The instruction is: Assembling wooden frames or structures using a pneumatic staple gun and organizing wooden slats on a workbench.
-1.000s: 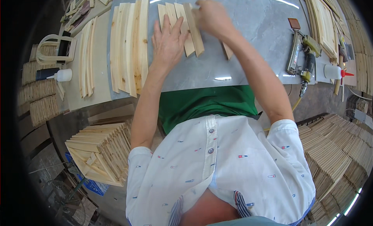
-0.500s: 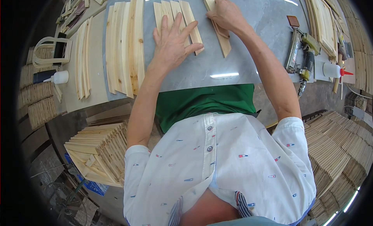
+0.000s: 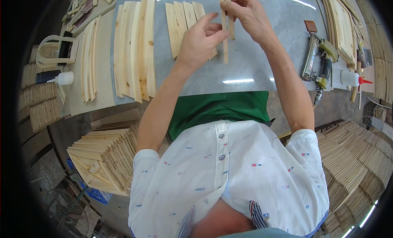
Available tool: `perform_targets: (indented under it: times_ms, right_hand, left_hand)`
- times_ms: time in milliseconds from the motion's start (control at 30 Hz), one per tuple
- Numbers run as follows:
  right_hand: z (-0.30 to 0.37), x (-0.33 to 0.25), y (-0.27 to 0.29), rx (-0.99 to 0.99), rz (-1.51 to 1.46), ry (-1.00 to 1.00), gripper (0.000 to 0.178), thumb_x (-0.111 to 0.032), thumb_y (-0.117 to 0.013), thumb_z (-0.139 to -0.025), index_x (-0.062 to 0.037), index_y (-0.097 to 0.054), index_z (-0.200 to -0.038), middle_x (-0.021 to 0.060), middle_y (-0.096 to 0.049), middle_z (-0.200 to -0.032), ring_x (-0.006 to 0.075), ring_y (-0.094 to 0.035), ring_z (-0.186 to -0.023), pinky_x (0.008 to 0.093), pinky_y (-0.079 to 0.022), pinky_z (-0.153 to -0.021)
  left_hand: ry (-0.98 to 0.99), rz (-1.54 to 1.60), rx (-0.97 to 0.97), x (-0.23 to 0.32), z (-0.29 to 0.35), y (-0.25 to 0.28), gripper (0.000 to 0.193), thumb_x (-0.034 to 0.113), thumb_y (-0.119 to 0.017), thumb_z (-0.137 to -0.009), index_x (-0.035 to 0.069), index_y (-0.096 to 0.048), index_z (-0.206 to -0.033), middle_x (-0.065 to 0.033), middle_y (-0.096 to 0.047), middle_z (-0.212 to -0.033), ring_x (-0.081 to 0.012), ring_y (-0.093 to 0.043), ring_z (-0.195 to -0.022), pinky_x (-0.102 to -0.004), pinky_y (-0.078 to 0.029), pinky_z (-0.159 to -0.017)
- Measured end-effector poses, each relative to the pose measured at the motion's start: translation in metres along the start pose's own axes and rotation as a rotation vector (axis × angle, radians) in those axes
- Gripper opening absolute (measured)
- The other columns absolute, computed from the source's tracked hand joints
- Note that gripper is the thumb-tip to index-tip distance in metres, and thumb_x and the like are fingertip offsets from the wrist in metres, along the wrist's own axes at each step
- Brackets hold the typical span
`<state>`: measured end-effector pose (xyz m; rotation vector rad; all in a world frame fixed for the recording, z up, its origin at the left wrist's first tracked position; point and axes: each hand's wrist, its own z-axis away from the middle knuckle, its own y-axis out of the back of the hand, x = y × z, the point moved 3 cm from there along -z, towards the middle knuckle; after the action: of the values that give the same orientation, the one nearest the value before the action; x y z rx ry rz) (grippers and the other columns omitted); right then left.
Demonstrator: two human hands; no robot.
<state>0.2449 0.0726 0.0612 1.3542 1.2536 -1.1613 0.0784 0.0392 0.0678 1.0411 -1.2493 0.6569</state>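
My right hand [image 3: 250,17] is closed on a narrow wooden slat [image 3: 225,51], held edge-up near the far side of the table. A shorter wooden strip [image 3: 231,32] stands beside that slat, under the same fingers. My left hand [image 3: 200,43] hovers left of the slat, fingers apart and partly bent. Its thumb tip reaches the slat's edge; whether it touches, I cannot tell. Beneath and behind the left hand lie several short pale slats [image 3: 176,31] side by side. Further left is a row of longer wooden slats [image 3: 133,49].
The grey tabletop [image 3: 262,62] carries an air nailer [image 3: 321,60] at right, near a white glue bottle [image 3: 350,78] with a red tip. More slats [image 3: 88,62] and another white bottle [image 3: 64,78] lie at left. Stacked wooden frames [image 3: 102,160] stand below the table.
My right hand has lifted and turned the slat onto its edge. My left hand has left the short slats, moving right toward it, its spread fingers now bent.
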Motion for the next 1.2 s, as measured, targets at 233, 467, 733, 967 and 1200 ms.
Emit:
perform_targets:
  times_ms: [233, 467, 733, 967, 1200]
  right_hand:
    - [0.043, -0.037, 0.06, 0.194, 0.039, 0.018, 0.039, -0.023, -0.061, -0.092, 0.0035, -0.059, -0.12, 0.013, -0.067, -0.103, 0.0225, -0.067, -0.094, 0.0348, -0.051, -0.086]
    - [0.053, -0.012, 0.084, 0.108, -0.032, -0.202, 0.033, -0.018, -0.054, -0.097, 0.002, -0.057, -0.124, 0.0104, -0.065, -0.112, 0.0214, -0.066, -0.1, 0.0348, -0.05, -0.091]
    - [0.055, -0.007, 0.073, 0.054, -0.049, -0.279, 0.033, -0.017, -0.051, -0.098, 0.0012, -0.056, -0.126, 0.0113, -0.067, -0.112, 0.0219, -0.066, -0.102, 0.0355, -0.05, -0.092]
    - [0.05, -0.011, 0.066, 0.063, -0.013, -0.269, 0.03, -0.016, -0.056, -0.096, 0.0005, -0.059, -0.121, 0.0095, -0.068, -0.106, 0.0187, -0.066, -0.099, 0.0338, -0.051, -0.088]
    - [0.056, -0.033, 0.069, 0.205, 0.335, 0.153, 0.025, -0.018, -0.06, -0.091, -0.0036, -0.07, -0.109, 0.0035, -0.067, -0.094, 0.0117, -0.06, -0.08, 0.0269, -0.049, -0.076]
  left_hand:
    - [-0.284, -0.151, 0.022, 0.016, -0.013, -0.007, 0.036, 0.005, -0.067, -0.082, 0.002, -0.062, -0.118, -0.0105, -0.063, -0.112, -0.0246, -0.058, -0.108, -0.0315, -0.048, -0.093]
    - [-0.773, -0.686, -0.024, -0.012, -0.04, -0.023, 0.031, -0.008, -0.057, -0.075, 0.004, -0.066, -0.102, -0.0071, -0.062, -0.109, -0.0268, -0.055, -0.113, -0.0364, -0.049, -0.095]
    - [-0.613, -0.813, -0.072, -0.024, -0.041, -0.014, 0.032, -0.011, -0.052, -0.075, 0.001, -0.066, -0.102, -0.01, -0.062, -0.111, -0.028, -0.055, -0.113, -0.0375, -0.048, -0.096]
    - [-0.662, -0.808, 0.014, -0.027, -0.036, -0.006, 0.027, -0.008, -0.054, -0.074, 0.0, -0.067, -0.097, -0.0109, -0.062, -0.109, -0.029, -0.056, -0.11, -0.0383, -0.048, -0.092]
    - [-0.633, -0.783, 0.076, -0.031, -0.029, -0.001, 0.027, -0.008, -0.052, -0.08, 0.0, -0.067, -0.102, -0.0143, -0.061, -0.115, -0.0329, -0.055, -0.112, -0.0406, -0.045, -0.097]
